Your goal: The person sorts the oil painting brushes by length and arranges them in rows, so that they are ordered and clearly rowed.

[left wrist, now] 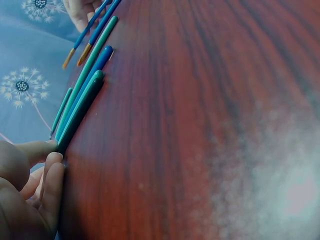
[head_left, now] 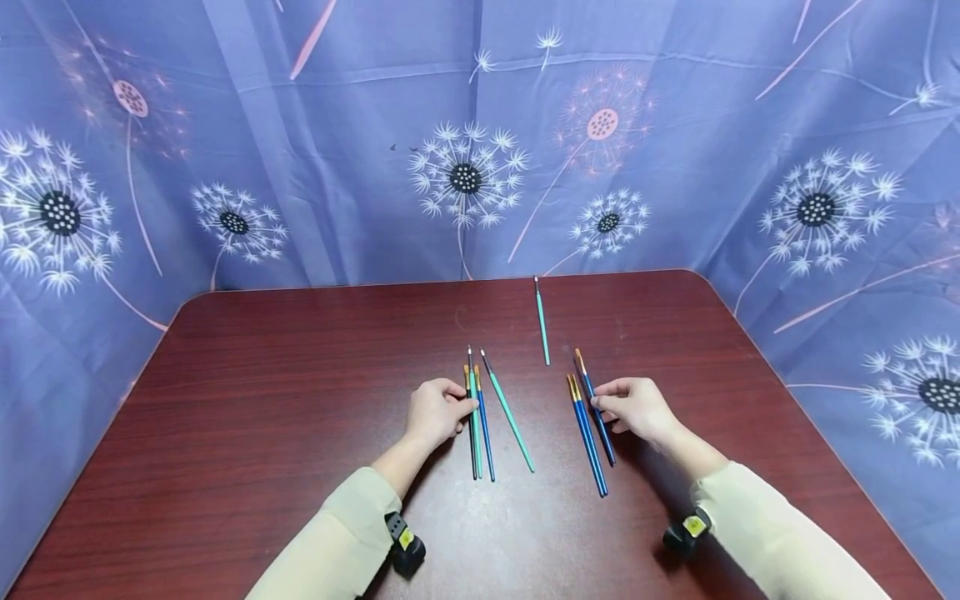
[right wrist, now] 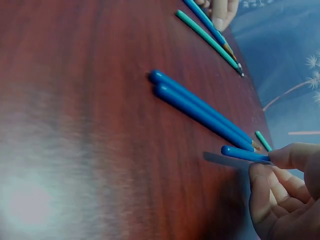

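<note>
Head view: eight slim brushes were counted on or over the worktop [head_left: 300,375]: four blue, three teal, one dark. One bunch of three was seen left of centre: dark brush [head_left: 473,462], left teal brush [head_left: 477,450], bunched blue brush [head_left: 487,437]. A slanted teal brush [head_left: 511,414] was laid just right of it; a far teal brush [head_left: 542,325] was laid near the back edge. Two paired blue brushes [head_left: 588,442] were set side by side further right. The left grip [head_left: 437,410] was narrowed on the left teal brush; whether the dark one was pinched too could not be told. The held blue brush [head_left: 605,437] was pinched in the right grip [head_left: 636,406]. The worktop was finished in glossy red-brown wood grain, corners rounded. It was backed by blue fabric [head_left: 360,167], folded and dandelion-printed.

Left wrist view: thumb and fingers were closed at the bunch. Handles were shown smooth, tapered, round-ended; the dark one could hardly be separated from the teal.

Right wrist view: the held blue brush was pinched between thumb and fingers, its handle end raised, a shadow cast on the worktop beneath. The paired blue brushes were laid touching, just beside it.
</note>
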`<state>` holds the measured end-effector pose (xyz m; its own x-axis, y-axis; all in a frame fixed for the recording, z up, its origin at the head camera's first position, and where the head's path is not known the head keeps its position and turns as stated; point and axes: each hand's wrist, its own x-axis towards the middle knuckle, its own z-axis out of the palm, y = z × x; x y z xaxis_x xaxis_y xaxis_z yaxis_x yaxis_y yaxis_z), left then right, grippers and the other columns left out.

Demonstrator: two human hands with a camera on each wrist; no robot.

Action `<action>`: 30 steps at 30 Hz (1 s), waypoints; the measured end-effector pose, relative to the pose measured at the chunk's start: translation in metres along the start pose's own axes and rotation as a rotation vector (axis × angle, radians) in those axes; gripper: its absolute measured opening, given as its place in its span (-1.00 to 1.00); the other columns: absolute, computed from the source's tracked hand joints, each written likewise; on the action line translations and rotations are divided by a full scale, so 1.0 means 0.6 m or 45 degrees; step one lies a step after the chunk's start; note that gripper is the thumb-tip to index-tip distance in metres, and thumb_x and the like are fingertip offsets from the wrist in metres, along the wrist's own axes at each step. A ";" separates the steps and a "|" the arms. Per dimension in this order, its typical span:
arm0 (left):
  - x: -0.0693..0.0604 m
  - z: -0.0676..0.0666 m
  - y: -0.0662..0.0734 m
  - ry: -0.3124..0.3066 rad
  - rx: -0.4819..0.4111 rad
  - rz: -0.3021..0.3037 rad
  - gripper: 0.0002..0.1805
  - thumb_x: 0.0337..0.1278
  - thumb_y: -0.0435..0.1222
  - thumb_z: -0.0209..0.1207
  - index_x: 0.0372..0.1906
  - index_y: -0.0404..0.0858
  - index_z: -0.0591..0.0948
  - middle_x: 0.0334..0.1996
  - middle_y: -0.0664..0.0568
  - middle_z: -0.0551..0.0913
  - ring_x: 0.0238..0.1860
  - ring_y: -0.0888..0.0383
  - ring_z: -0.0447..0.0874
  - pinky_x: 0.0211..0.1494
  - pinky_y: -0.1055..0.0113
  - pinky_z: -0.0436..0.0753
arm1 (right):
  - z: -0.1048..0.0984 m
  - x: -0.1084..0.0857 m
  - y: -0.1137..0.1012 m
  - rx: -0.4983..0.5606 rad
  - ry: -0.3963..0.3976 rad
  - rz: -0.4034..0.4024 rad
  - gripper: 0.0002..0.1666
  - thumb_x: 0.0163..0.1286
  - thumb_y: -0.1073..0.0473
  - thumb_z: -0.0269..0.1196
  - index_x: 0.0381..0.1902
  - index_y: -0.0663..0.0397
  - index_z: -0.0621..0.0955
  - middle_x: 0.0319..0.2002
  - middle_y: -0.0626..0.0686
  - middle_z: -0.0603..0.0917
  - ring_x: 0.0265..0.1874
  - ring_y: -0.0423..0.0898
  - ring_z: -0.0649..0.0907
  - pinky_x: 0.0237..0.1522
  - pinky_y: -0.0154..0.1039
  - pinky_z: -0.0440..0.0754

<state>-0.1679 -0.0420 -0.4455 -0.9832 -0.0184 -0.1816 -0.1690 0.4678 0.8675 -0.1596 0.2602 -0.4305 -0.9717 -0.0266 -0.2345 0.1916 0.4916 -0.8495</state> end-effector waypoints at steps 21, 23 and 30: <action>0.002 -0.001 -0.003 -0.008 0.001 0.002 -0.78 -0.04 -0.26 0.36 -0.32 -0.30 0.61 -0.61 0.03 0.63 -0.78 0.24 0.52 -0.70 0.44 0.51 | 0.019 -0.040 -0.004 -0.131 0.017 0.002 -0.77 0.16 0.32 0.29 -0.26 0.41 0.61 -0.50 0.11 0.72 -0.60 -0.16 0.65 -0.65 -0.24 0.63; 0.002 0.000 -0.003 -0.011 -0.001 0.000 -0.78 -0.04 -0.27 0.35 -0.32 -0.30 0.61 -0.61 0.03 0.63 -0.78 0.24 0.52 -0.70 0.44 0.51 | 0.019 -0.041 -0.004 -0.132 0.017 0.006 -0.76 0.16 0.31 0.29 -0.26 0.41 0.61 -0.49 0.12 0.72 -0.60 -0.16 0.66 -0.65 -0.24 0.63; 0.001 0.000 -0.002 -0.021 -0.016 -0.005 -0.79 -0.03 -0.27 0.35 -0.32 -0.30 0.61 -0.61 0.03 0.63 -0.77 0.24 0.52 -0.69 0.45 0.52 | 0.021 -0.039 -0.005 -0.165 0.045 0.001 -0.77 0.17 0.27 0.30 -0.28 0.37 0.62 -0.55 0.09 0.71 -0.61 -0.18 0.64 -0.64 -0.25 0.63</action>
<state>-0.1686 -0.0426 -0.4465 -0.9813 -0.0053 -0.1923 -0.1735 0.4564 0.8727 -0.1358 0.2485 -0.4281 -0.9763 0.0030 -0.2163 0.1748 0.6000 -0.7806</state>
